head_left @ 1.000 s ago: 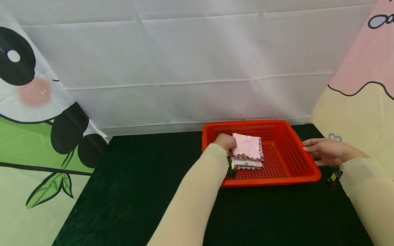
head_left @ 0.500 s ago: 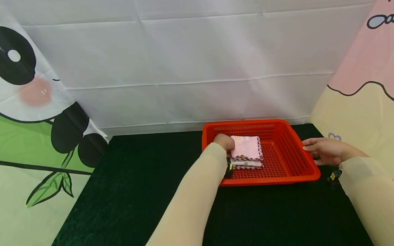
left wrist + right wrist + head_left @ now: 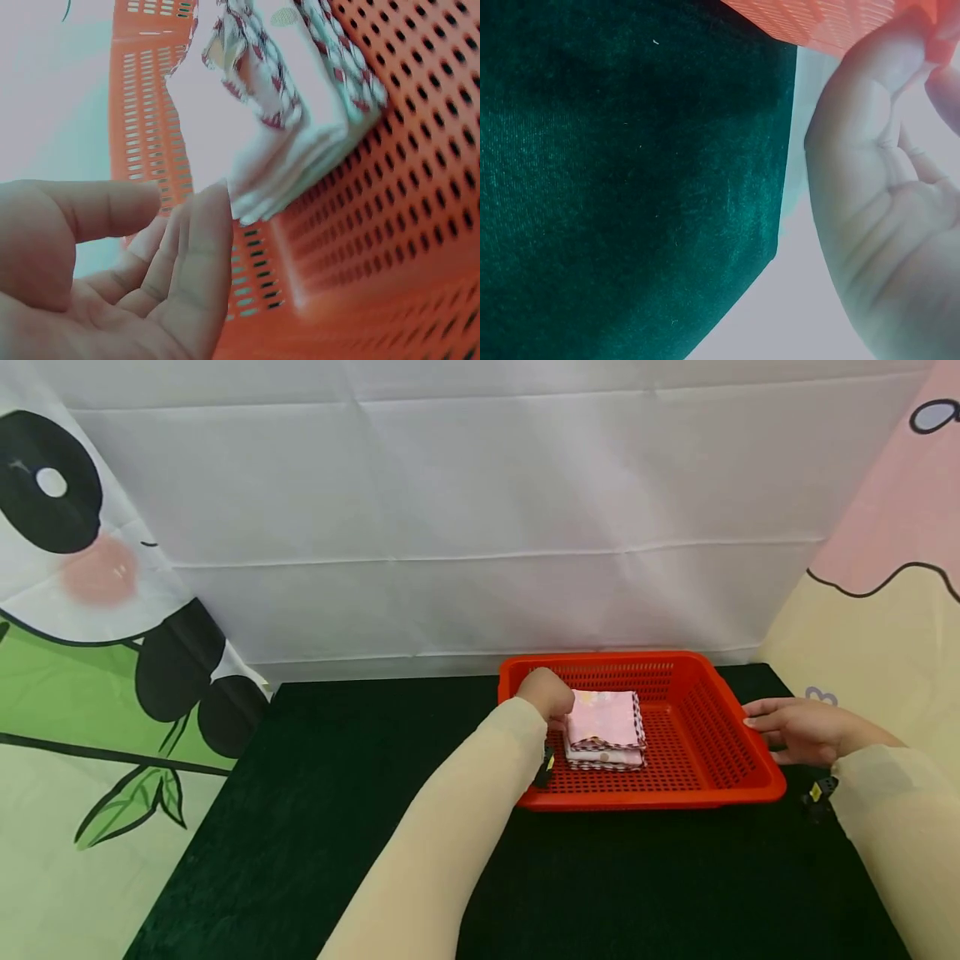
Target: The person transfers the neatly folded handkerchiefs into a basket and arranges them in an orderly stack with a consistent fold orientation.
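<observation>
A stack of folded cloths (image 3: pixel 603 722) with checked edging, pink on top and white below, lies inside the red plastic basket (image 3: pixel 705 797). Just left of that stack, over the basket's left end, is my left hand (image 3: pixel 547 693). In the left wrist view its fingers (image 3: pixel 199 259) are relaxed, thumb apart from them, with fingertips right at the edge of the folded cloths (image 3: pixel 225 142). My right hand (image 3: pixel 806 731) holds the basket's right rim. Seen from the right wrist, thumb and fingers pinch the red rim of the basket (image 3: pixel 817 22).
Dark green velvet cloth (image 3: pixel 337 793) covers the table around the basket. A white curtain (image 3: pixel 480 527) hangs behind it. Printed fabric with a panda (image 3: pixel 97 568) is on the left, and pink and cream fabric (image 3: pixel 885 610) on the right.
My left hand has slipped away from the cloths, up and to the left. The stack moved slightly left earlier and lies in the basket. The right hand stays at the rim.
</observation>
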Tool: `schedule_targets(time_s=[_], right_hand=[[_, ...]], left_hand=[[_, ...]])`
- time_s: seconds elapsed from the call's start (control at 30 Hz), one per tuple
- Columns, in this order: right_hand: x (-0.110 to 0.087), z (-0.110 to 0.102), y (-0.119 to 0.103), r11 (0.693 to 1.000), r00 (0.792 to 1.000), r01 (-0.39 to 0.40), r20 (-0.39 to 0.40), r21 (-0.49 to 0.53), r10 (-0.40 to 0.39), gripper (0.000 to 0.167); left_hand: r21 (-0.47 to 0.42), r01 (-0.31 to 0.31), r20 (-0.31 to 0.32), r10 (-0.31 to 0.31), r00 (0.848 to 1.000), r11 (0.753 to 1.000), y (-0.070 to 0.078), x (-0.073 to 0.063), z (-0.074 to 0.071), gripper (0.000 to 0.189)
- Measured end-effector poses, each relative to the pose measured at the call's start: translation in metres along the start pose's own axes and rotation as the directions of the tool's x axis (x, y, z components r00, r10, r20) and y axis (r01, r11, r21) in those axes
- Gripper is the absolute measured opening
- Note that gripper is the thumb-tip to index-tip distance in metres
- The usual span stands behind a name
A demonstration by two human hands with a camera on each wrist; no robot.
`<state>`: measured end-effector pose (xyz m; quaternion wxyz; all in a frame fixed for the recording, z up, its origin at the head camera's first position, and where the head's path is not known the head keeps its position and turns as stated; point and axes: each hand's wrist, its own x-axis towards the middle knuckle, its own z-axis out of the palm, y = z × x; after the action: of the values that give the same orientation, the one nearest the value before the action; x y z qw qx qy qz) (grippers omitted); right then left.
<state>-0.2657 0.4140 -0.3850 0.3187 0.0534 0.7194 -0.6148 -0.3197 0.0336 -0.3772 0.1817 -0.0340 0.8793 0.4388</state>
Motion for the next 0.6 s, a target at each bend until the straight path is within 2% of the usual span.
schedule_targets(time_s=[0.07,0.13,0.2,0.3,0.47,0.6], right_hand=[[0.001,0.000,0.001,1.000,1.000,0.000,0.003,0.000,0.000,0.020],[0.001,-0.001,0.001,1.000,1.000,-0.001,-0.002,-0.002,0.001,0.020],[0.001,-0.002,0.002,1.000,1.000,0.003,-0.006,-0.009,-0.003,0.020],[0.001,-0.002,0.002,1.000,1.000,0.010,-0.011,-0.024,-0.010,0.020],[0.003,-0.005,-0.001,0.999,1.000,0.013,-0.005,-0.048,-0.013,0.019],[0.002,-0.009,-0.002,0.997,1.000,0.004,-0.015,-0.077,-0.005,0.019]], left_hand=[[0.013,-0.069,0.048,0.068,0.997,0.998,0.000,-0.004,-0.006,0.017],[-0.013,-0.138,0.106,0.139,0.985,0.990,-0.001,-0.009,-0.011,0.012],[-0.059,-0.194,0.169,0.202,0.965,0.979,-0.002,-0.014,-0.017,0.008],[-0.107,-0.241,0.226,0.260,0.939,0.965,-0.002,-0.023,-0.027,0.020],[-0.049,-0.320,0.253,0.321,0.913,0.946,-0.009,-0.030,-0.046,0.021],[0.045,-0.408,0.209,0.390,0.897,0.912,-0.022,-0.030,-0.061,0.017]])
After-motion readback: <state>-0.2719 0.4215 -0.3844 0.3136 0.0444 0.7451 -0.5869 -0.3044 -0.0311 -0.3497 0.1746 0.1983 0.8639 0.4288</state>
